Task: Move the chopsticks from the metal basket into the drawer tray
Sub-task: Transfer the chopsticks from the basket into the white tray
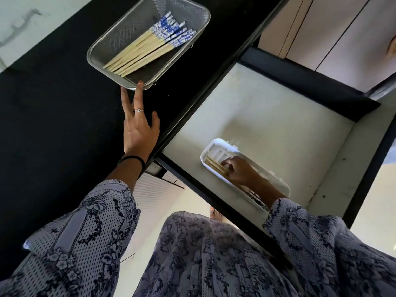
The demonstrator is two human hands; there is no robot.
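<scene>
Two hands: both yours, both in the head view, well apart from each other.
Metal basket (pixel 120 39): mesh, rectangular, sitting on the black counter (pixel 53 125) just beside the counter's front edge.
Chopsticks in basket (pixel 147 46): a loose bundle lying flat inside the metal basket, pale wooden tips toward the basket's near-left corner, blue-and-white patterned ends toward its far-right corner.
Left hand (pixel 137 129): stretched out over the counter, fingers straight and spread — the longest fingertip touches the near rim of the metal basket; it grips nothing. A ring sits on one finger and a dark band on the wrist.
Drawer (pixel 267 108): pulled open below and to the right of the metal basket, pale floor, dark frame.
Drawer tray (pixel 216 144): white, oblong, lying on the drawer floor, well apart from the metal basket.
Chopsticks in tray (pixel 214 166): a few pale sticks lying lengthwise in the tray's near-side channel, their far ends hidden under your hand and sleeve.
Right hand (pixel 237 170): down inside the drawer tray, fingers curled onto those sticks — whether it grips them or merely presses on them, you cannot tell from here.
Sleeves (pixel 85 232): patterned blue-grey fabric covers both forearms.
</scene>
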